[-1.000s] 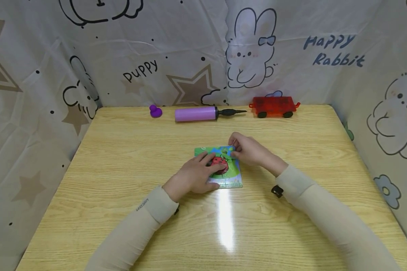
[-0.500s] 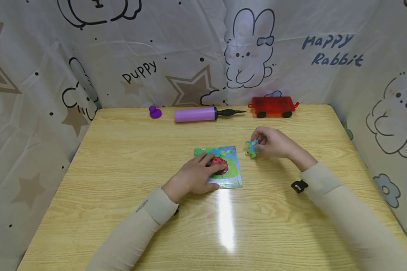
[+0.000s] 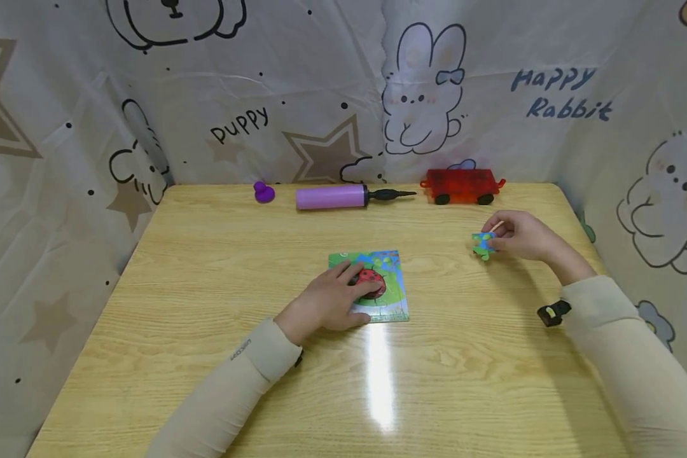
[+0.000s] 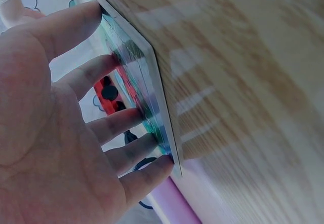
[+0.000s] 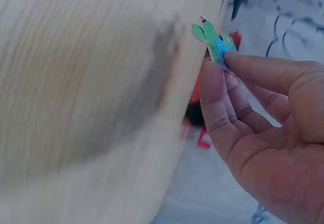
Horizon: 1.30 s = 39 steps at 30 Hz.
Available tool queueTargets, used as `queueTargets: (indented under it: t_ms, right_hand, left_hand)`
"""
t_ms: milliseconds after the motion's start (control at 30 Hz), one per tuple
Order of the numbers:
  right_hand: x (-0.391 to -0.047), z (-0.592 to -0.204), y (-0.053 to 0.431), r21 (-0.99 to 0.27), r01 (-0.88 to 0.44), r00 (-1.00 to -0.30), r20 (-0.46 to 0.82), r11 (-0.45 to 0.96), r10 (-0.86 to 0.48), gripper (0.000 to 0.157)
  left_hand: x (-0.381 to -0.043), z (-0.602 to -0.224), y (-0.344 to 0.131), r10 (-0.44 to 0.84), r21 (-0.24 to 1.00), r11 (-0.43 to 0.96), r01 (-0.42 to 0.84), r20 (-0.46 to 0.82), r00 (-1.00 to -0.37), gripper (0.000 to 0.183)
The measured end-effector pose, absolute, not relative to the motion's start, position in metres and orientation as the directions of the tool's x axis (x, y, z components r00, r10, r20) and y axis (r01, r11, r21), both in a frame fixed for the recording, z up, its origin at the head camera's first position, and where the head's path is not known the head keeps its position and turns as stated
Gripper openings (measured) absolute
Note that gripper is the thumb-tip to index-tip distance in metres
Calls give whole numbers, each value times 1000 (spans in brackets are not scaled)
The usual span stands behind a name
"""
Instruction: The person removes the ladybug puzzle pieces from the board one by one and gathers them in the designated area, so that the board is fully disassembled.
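A square ladybug puzzle lies flat mid-table in the head view, mostly green and blue with a red ladybug at its centre. My left hand rests across its left part, hiding some of the picture. In the left wrist view, the spread fingertips of that left hand touch the face of the puzzle. Off to the right, my right hand pinches a blue and green puzzle piece above the table. The right wrist view shows this puzzle piece between thumb and fingertips.
Along the table's back edge sit a small purple toy, a purple hand pump with a black nozzle, and a red see-through toy wagon. Printed cloth hangs behind and beside the wooden table.
My right hand has left the puzzle's top right corner and moved right across the table with the pinched puzzle piece. My left hand stays put on the puzzle.
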State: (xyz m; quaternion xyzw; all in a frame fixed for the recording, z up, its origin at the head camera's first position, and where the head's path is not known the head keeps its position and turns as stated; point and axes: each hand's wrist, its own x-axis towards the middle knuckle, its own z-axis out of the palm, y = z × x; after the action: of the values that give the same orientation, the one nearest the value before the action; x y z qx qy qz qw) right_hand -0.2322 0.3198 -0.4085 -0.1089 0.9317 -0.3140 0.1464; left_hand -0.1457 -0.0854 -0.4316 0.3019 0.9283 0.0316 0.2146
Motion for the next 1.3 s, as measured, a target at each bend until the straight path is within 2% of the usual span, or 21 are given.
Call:
queueTargets:
  t_ms: [233,767,1300]
  right_hand:
    - [-232,-418,346,-651,-14,-932,-266,759,-245,29]
    - [-236,-432,356,-538,-17,-944,-270,843,-191,31]
    - [-242,-424,343,-422,-62,-933,-297,905,-203,25]
  left_hand:
    - [-145,-431,-84,576,183,814,551,-381,-723,70]
    - [-145,-433,-84,585,174,807,564,-371,-722,69]
    - [-145,-432,-85,586,175,807,565,-364,-724,70]
